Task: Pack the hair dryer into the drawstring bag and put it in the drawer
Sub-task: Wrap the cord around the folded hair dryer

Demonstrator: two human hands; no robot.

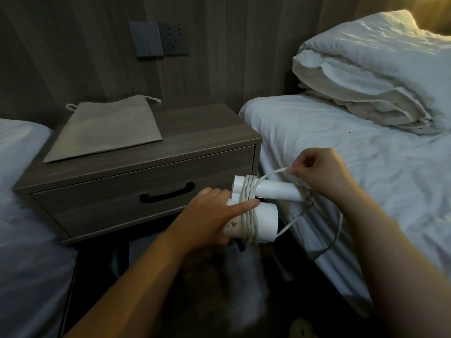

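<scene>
Nearest the camera, two bare forearms reach forward over a dark floor between two beds. The left hand (210, 215) grips the folded white hair dryer (256, 211) from the left side, its fingers (244, 206) clamped across the barrel, the forefinger lying flat over the turns of cord. The white cord (249, 215) is wound several times around the dryer's folded body and handle, and a loose length hangs in a loop below and to the right. The right hand (319, 172), just right of and slightly above the dryer, has its fingers pinched together on a strand of the cord, drawn taut from the handle up to the fingertips. The dryer is held in the air in front of the drawer's right end, touching neither the nightstand nor the bed. Behind it, the drawer (144, 193) of the wood-grain nightstand is closed, its dark handle (167, 195) just left of the left hand. On the nightstand's tabletop (207, 128) the grey drawstring bag (105, 132) lies flat toward the left, well apart from both hands. To the right is a bed (341, 142) with folded white bedding (378, 76); on the wall behind are a switch and a socket (173, 39).
</scene>
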